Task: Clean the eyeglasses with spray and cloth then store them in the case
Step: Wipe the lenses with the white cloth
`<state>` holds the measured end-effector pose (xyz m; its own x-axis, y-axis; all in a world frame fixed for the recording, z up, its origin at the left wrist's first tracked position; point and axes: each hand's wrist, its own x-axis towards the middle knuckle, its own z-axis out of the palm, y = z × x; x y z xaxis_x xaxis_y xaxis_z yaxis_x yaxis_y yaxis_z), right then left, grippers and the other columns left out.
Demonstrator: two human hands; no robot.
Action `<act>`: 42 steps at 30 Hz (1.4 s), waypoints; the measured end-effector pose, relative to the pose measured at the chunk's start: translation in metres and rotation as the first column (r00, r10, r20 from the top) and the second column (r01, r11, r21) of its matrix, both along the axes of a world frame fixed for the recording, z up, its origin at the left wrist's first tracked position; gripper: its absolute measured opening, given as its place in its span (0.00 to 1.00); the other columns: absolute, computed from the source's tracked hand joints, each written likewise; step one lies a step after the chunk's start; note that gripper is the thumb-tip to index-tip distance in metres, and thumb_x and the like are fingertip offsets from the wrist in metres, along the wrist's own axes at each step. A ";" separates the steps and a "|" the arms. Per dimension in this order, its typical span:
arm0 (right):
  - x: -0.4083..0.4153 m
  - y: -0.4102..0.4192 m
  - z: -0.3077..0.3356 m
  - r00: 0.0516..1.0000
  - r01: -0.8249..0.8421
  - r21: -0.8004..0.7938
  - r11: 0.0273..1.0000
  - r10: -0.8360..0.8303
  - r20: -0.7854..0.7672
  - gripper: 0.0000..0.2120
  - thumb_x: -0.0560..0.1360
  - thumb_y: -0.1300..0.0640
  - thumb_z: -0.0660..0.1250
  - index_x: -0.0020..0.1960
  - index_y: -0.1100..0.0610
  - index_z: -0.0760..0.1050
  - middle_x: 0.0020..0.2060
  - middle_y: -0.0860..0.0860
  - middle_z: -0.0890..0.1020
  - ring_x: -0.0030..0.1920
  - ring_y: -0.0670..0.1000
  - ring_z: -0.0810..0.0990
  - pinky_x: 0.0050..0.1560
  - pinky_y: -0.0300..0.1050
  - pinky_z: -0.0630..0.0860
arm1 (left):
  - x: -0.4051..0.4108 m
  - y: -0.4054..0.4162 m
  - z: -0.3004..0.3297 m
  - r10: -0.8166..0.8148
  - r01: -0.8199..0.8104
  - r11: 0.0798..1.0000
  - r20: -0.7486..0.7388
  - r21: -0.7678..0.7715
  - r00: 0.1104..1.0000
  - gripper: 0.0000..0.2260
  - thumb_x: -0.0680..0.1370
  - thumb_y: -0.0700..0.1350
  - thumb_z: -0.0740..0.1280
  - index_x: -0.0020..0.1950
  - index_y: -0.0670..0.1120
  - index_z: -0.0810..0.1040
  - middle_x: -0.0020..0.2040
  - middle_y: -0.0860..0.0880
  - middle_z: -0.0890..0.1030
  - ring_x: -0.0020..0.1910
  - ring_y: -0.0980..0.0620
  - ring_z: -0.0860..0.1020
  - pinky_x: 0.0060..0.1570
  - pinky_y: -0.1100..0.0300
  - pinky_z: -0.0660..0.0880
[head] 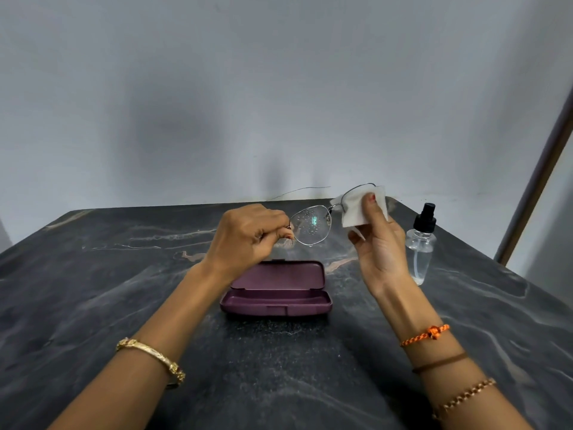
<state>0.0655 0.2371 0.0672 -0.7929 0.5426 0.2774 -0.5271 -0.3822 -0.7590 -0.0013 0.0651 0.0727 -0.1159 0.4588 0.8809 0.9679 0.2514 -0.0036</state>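
Note:
Thin metal-framed eyeglasses point(311, 225) hang in the air above the table, one lens dotted with spray droplets. My left hand point(248, 237) pinches the frame at its left end. My right hand point(376, 243) holds a white cloth point(359, 207) folded over the other lens, thumb on the cloth. A purple glasses case point(276, 288) lies open on the table just below my hands. A small clear spray bottle point(421, 243) with a black pump top stands upright to the right of my right hand.
The dark marbled table point(124, 290) runs up to a grey wall point(217, 103). A wooden door frame point(533, 187) rises at the far right, beyond the table's right edge.

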 end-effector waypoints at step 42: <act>-0.002 -0.033 -0.007 0.956 -0.287 -0.398 0.871 0.286 -0.064 0.09 0.77 0.54 0.59 0.45 0.57 0.75 0.37 0.53 0.85 0.39 0.50 0.84 0.37 0.47 0.82 | 0.005 0.008 -0.011 0.249 -0.244 0.941 0.007 0.233 0.968 0.07 0.69 0.34 0.71 0.31 0.39 0.79 0.26 0.47 0.80 0.26 0.48 0.75 0.28 0.56 0.72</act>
<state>0.0633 0.2042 0.0605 -0.9300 0.3567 0.0887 -0.3502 -0.7864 -0.5089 0.0041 0.0732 0.0618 -0.1786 0.2026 0.9628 0.8758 0.4787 0.0617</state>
